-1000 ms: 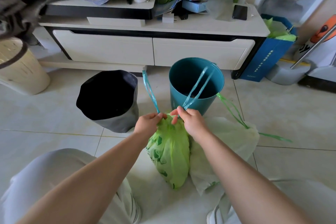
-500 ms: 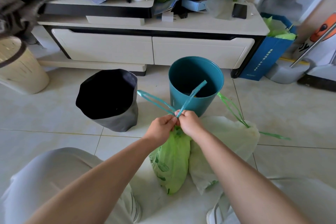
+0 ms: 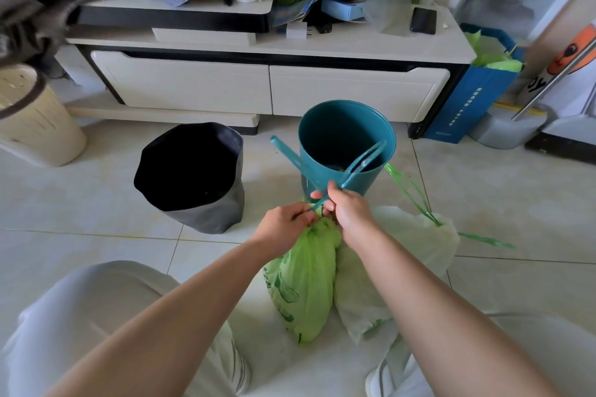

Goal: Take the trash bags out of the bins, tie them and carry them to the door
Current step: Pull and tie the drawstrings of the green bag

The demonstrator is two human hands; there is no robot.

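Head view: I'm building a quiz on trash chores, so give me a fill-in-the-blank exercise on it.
1. Both hands pinch the teal drawstrings of the ____ trash bag.
2. The round bin directly behind the hands is ____.
3. The bin lined in black stands to the ____ of it.

Missing: green; teal; left

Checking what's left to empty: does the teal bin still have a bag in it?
No bag: the teal bin shows bare inner walls and no liner over its rim.

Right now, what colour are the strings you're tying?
Teal, matching the bin behind them. The strings show best in the head view, above both hands.
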